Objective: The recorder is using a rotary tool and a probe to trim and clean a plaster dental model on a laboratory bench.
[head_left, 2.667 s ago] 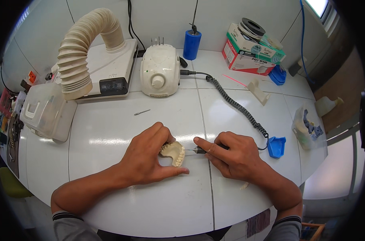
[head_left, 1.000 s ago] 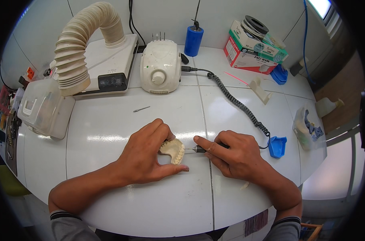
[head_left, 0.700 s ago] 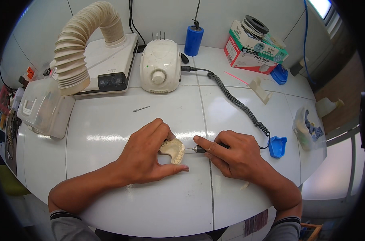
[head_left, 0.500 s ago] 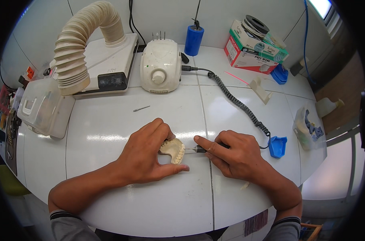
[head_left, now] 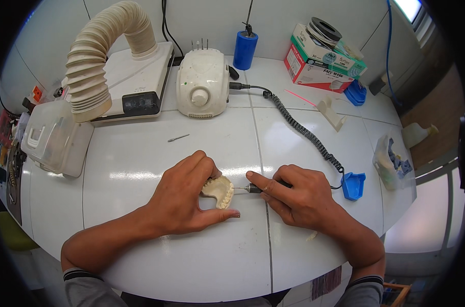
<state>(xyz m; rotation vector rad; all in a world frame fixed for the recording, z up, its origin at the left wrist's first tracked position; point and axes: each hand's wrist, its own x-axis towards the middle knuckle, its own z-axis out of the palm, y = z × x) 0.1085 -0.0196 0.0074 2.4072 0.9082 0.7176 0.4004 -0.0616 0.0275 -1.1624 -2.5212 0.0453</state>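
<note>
While the left hand (head_left: 184,197) keeps its grip clamped on a cream dental model (head_left: 222,193), fingers on the far side and thumb along the near side, the right hand (head_left: 301,197) has its grip closed around a dark rotary handpiece (head_left: 255,189). The model sits near the middle of the worktop (head_left: 166,266), its row of teeth facing right; the handpiece's thin tip points left at the teeth, and whether it touches cannot be told.

At the left stands a translucent box (head_left: 53,138) with its lid on, its contents too cloudy to make out. At the far right, an open clear tub (head_left: 387,176) holds crumpled blue-grey pieces (head_left: 400,165). Left of that tub, near the right hand, lies an angular blue mould (head_left: 353,187).

On the far side, a green-and-white carton (head_left: 305,42) rests on a red-and-white carton (head_left: 314,74), with a spool (head_left: 325,29) on top; what the cartons hold is hidden. Farther left stands a blue cylinder (head_left: 245,50), a dark cord rising from its top.
</note>
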